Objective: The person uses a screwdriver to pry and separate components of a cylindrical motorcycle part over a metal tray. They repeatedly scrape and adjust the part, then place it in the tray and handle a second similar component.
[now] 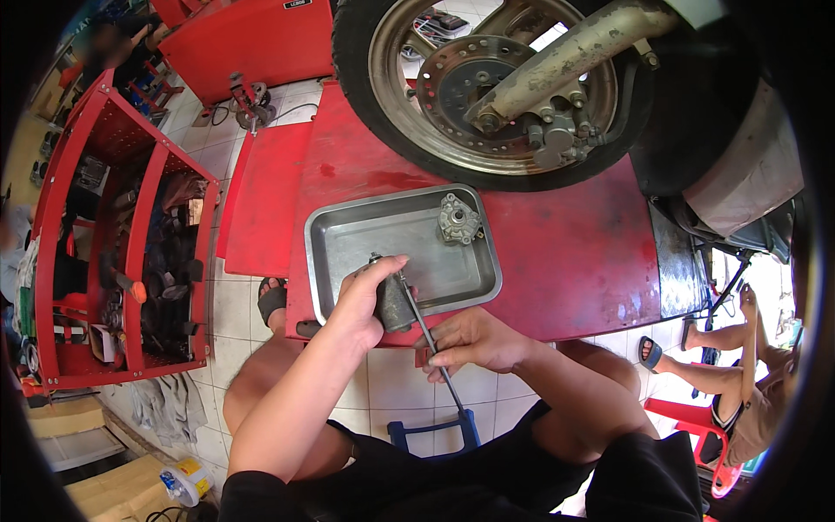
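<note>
My left hand [361, 300] is wrapped round a dark, worn metal cylinder [397, 304], which looks like a small motor, over the near edge of a shallow steel tray [317, 252]. Between the fingers of my right hand [474, 344] is a long thin metal rod [424, 329], slanting down towards me. Its upper end meets the cylinder's side; what sort of tip it has is hidden. In the tray's far right corner sits a grey cast metal part [457, 219] with a round centre.
The red bench [574, 252] carries the tray, with a motorcycle front wheel [374, 113] standing close behind. A red tool rack [130, 261] is at left. Something blue [435, 426] lies below my hands. Another person [757, 383] sits at far right.
</note>
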Demonstrator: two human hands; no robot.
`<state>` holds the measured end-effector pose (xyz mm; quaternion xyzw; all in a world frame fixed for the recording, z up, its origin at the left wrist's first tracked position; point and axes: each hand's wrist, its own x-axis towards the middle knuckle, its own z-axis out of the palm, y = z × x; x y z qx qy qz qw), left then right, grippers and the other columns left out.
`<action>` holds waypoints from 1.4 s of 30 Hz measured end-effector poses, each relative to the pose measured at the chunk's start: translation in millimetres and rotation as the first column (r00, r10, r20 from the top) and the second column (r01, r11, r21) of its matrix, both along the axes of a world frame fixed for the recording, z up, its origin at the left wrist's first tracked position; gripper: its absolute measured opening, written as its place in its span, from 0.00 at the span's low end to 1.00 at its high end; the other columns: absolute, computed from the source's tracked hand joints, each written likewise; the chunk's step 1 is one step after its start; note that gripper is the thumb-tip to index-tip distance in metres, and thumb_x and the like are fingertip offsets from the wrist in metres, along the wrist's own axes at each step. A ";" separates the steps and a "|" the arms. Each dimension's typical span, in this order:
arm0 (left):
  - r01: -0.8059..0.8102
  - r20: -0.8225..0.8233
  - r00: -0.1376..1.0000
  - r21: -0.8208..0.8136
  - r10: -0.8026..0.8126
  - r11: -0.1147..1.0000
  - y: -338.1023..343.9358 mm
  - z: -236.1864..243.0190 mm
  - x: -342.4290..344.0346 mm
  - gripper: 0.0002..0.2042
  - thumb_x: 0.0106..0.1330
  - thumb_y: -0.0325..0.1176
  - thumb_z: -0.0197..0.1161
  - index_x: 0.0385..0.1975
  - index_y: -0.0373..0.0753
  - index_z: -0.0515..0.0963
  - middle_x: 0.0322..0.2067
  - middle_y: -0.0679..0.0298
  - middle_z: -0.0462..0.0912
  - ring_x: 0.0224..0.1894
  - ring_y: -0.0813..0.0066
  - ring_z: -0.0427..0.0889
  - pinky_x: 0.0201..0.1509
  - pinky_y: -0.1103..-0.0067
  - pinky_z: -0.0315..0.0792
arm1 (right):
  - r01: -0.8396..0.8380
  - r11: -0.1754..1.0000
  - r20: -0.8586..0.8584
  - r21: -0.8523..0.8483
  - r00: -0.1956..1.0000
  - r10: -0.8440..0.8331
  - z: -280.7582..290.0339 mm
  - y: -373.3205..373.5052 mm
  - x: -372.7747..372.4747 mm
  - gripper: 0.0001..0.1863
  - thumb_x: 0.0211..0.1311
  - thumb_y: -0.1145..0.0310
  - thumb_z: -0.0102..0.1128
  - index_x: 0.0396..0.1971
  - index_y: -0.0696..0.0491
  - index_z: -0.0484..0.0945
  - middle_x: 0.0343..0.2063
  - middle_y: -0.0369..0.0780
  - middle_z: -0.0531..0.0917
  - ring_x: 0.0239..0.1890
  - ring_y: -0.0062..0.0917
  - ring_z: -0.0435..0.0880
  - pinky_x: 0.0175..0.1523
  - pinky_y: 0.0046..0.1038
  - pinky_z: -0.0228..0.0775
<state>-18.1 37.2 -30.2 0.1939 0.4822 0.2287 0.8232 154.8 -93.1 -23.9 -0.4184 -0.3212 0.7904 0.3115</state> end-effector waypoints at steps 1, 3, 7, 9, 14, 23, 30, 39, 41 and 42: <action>0.012 -0.007 1.000 0.001 -0.012 1.000 0.4 0.2 -0.8 0.18 0.55 0.39 0.74 0.39 0.37 0.76 0.30 0.60 0.77 0.31 0.64 0.82 0.35 0.67 0.79 | -0.021 1.000 0.068 0.022 0.997 0.020 -4.5 1.1 1.2 0.22 0.63 0.64 0.69 0.50 0.63 0.79 0.33 0.39 0.86 0.37 0.22 0.85 0.43 0.24 0.76; 0.037 -0.020 0.999 0.002 -0.037 0.999 0.4 0.8 -1.5 0.17 0.56 0.40 0.73 0.38 0.42 0.74 0.32 0.61 0.76 0.34 0.63 0.81 0.40 0.67 0.78 | -0.032 0.996 0.155 0.085 0.988 0.018 -13.6 0.9 0.9 0.21 0.61 0.64 0.71 0.48 0.63 0.80 0.31 0.38 0.85 0.34 0.20 0.83 0.41 0.23 0.74; 0.008 -0.053 0.999 0.005 -0.008 1.000 0.3 -0.8 -3.5 0.18 0.55 0.40 0.74 0.39 0.41 0.75 0.31 0.60 0.76 0.34 0.63 0.81 0.39 0.66 0.78 | 0.029 0.991 0.174 0.128 0.983 -0.051 -11.3 3.4 -6.1 0.19 0.62 0.64 0.71 0.45 0.62 0.82 0.28 0.35 0.83 0.31 0.16 0.78 0.37 0.21 0.71; 0.011 -0.046 0.999 0.013 -0.010 1.000 0.9 -4.0 -4.5 0.18 0.55 0.40 0.74 0.40 0.40 0.75 0.32 0.60 0.76 0.34 0.63 0.82 0.38 0.66 0.78 | 0.064 0.992 0.147 0.113 0.986 -0.080 -9.4 4.3 -8.9 0.17 0.64 0.63 0.68 0.44 0.62 0.82 0.28 0.34 0.82 0.30 0.16 0.77 0.37 0.21 0.70; 0.001 -0.080 0.997 0.029 0.001 1.000 -1.0 -2.5 -6.6 0.19 0.55 0.40 0.74 0.40 0.39 0.75 0.31 0.61 0.77 0.34 0.64 0.82 0.38 0.66 0.78 | 0.060 0.992 0.096 0.112 0.993 -0.071 -13.5 5.7 -12.7 0.15 0.70 0.64 0.61 0.45 0.62 0.82 0.29 0.34 0.83 0.29 0.16 0.77 0.36 0.21 0.71; -0.247 -0.173 0.951 0.068 0.255 0.967 11.7 -1.7 -26.4 0.16 0.56 0.32 0.75 0.39 0.36 0.77 0.32 0.62 0.78 0.32 0.70 0.79 0.37 0.71 0.76 | 0.010 0.999 0.182 0.043 0.983 -0.018 -30.6 17.0 -26.9 0.16 0.71 0.68 0.59 0.49 0.65 0.79 0.35 0.41 0.85 0.35 0.22 0.83 0.39 0.23 0.75; -0.211 -0.151 0.963 0.090 0.222 0.973 17.6 3.9 -43.8 0.17 0.55 0.33 0.76 0.40 0.38 0.76 0.34 0.63 0.78 0.35 0.70 0.79 0.39 0.70 0.75 | 0.134 0.991 0.202 -0.020 0.971 -0.127 -28.1 13.9 -39.1 0.15 0.75 0.63 0.52 0.51 0.58 0.79 0.29 0.34 0.79 0.27 0.14 0.75 0.31 0.20 0.69; -0.110 -0.079 0.989 0.201 0.128 0.973 4.3 9.1 -25.9 0.22 0.53 0.29 0.78 0.46 0.39 0.73 0.38 0.65 0.80 0.40 0.73 0.80 0.44 0.73 0.76 | 0.158 0.948 0.393 0.276 0.882 -0.261 -25.4 15.0 -28.3 0.16 0.77 0.64 0.49 0.46 0.61 0.79 0.23 0.32 0.74 0.24 0.14 0.69 0.30 0.21 0.65; -0.103 -0.096 0.987 0.243 0.129 0.965 5.7 7.3 -22.7 0.23 0.53 0.29 0.78 0.47 0.38 0.73 0.38 0.65 0.80 0.41 0.74 0.79 0.45 0.74 0.75 | 0.146 0.926 0.461 0.349 0.833 -0.305 -23.8 15.3 -27.2 0.15 0.76 0.64 0.50 0.45 0.61 0.79 0.23 0.31 0.73 0.24 0.14 0.67 0.31 0.21 0.64; -0.099 -0.103 0.986 0.269 0.131 0.958 7.6 8.5 -20.7 0.24 0.53 0.29 0.78 0.47 0.38 0.73 0.38 0.65 0.80 0.41 0.75 0.79 0.46 0.75 0.74 | 0.162 0.924 0.451 0.346 0.835 -0.315 -23.3 14.2 -26.1 0.15 0.76 0.64 0.50 0.45 0.61 0.80 0.23 0.31 0.73 0.24 0.14 0.67 0.31 0.22 0.64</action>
